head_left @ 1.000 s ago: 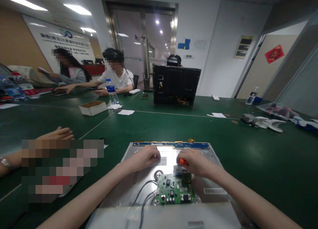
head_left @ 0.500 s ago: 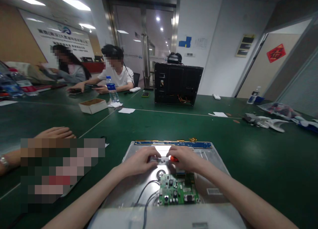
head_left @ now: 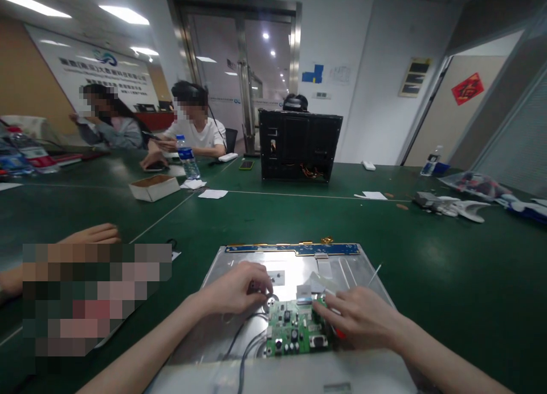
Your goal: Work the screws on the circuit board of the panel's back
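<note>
In the head view a metal-backed display panel (head_left: 222, 331) lies on the table, with a green circuit board (head_left: 290, 325) mounted on it. My left hand (head_left: 241, 288) rests over the panel by the board's upper left corner. Its thumb and fingers are pinched together; whatever they hold is hidden. My right hand (head_left: 363, 314) is closed on a screwdriver, whose red-orange handle (head_left: 339, 332) shows under the palm and whose thin shaft (head_left: 376, 273) points up and away. Its extended index finger reaches the board's upper right edge, beside a flat ribbon cable (head_left: 304, 294).
A blue circuit strip (head_left: 290, 249) runs along the panel's far edge. Dark cables (head_left: 243, 348) lead off the board. A co-worker's hand (head_left: 92, 234) is at left. Beyond stand a small box (head_left: 154, 188), a water bottle (head_left: 188, 157) and a black monitor casing (head_left: 301, 146).
My right hand has moved from the panel's middle down and right to the board's edge, turning the screwdriver so its shaft shows. My left hand has shifted slightly toward the board.
</note>
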Demonstrator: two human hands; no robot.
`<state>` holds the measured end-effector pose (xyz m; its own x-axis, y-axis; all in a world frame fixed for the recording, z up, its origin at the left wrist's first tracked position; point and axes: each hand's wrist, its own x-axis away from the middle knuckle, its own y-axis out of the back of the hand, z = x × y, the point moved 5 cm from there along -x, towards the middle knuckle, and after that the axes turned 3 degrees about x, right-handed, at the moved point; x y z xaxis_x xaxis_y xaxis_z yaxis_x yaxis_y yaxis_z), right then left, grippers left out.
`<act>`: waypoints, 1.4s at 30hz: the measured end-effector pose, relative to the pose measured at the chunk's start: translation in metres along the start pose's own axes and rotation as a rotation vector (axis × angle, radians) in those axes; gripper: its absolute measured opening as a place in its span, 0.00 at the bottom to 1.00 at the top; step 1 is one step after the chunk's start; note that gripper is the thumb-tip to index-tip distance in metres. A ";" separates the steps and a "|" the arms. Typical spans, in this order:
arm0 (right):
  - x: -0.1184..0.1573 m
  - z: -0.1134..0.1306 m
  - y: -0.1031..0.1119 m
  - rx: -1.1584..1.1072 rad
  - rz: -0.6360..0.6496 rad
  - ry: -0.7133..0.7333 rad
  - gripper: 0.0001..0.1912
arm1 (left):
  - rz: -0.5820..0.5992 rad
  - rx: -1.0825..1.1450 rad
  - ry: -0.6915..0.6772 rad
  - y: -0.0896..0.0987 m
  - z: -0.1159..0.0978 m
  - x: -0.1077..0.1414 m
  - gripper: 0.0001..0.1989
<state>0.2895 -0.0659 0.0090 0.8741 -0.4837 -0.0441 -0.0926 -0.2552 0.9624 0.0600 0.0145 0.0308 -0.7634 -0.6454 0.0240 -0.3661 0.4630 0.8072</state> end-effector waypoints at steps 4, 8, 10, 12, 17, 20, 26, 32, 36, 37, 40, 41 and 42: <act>0.000 0.000 0.007 0.025 -0.071 0.000 0.20 | 0.006 0.044 -0.022 0.000 0.002 0.001 0.07; 0.003 -0.002 0.008 0.000 -0.104 -0.010 0.23 | 0.025 0.065 -0.003 0.001 0.003 0.001 0.07; 0.004 -0.003 0.006 -0.030 -0.131 -0.005 0.22 | 0.025 0.075 0.008 0.002 0.002 0.001 0.06; 0.005 -0.006 0.004 -0.070 -0.169 -0.029 0.19 | 0.026 0.091 0.011 0.002 -0.001 0.001 0.06; 0.005 -0.015 0.000 -0.173 -0.316 -0.166 0.12 | 0.027 0.101 -0.007 -0.001 -0.003 0.000 0.07; 0.003 -0.019 0.000 -0.286 -0.409 -0.255 0.08 | 0.021 0.103 -0.039 -0.002 -0.001 -0.002 0.07; 0.003 -0.028 -0.001 -0.434 -0.464 -0.368 0.10 | 0.045 0.125 -0.113 -0.001 -0.005 -0.002 0.15; 0.006 -0.030 -0.003 -0.367 -0.405 -0.312 0.14 | 0.048 0.145 -0.073 0.001 -0.008 0.001 0.10; 0.005 -0.030 -0.003 -0.341 -0.202 -0.270 0.18 | 0.048 0.163 -0.046 -0.001 -0.004 -0.001 0.09; 0.004 -0.030 -0.003 -0.359 -0.144 -0.278 0.18 | 0.043 0.166 -0.038 -0.002 -0.003 -0.001 0.08; 0.003 -0.030 0.006 -0.441 -0.043 -0.317 0.18 | 0.024 0.172 -0.036 -0.003 0.000 -0.002 0.07; 0.003 -0.030 0.009 -0.481 -0.027 -0.324 0.18 | 0.019 0.171 -0.038 -0.003 0.000 -0.002 0.07; 0.003 -0.031 0.012 -0.524 -0.017 -0.329 0.19 | 0.014 0.168 -0.039 -0.003 0.000 -0.002 0.07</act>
<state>0.3055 -0.0446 0.0288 0.6731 -0.7370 -0.0604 0.2395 0.1399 0.9608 0.0625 0.0146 0.0281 -0.7877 -0.6160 0.0092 -0.4368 0.5690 0.6967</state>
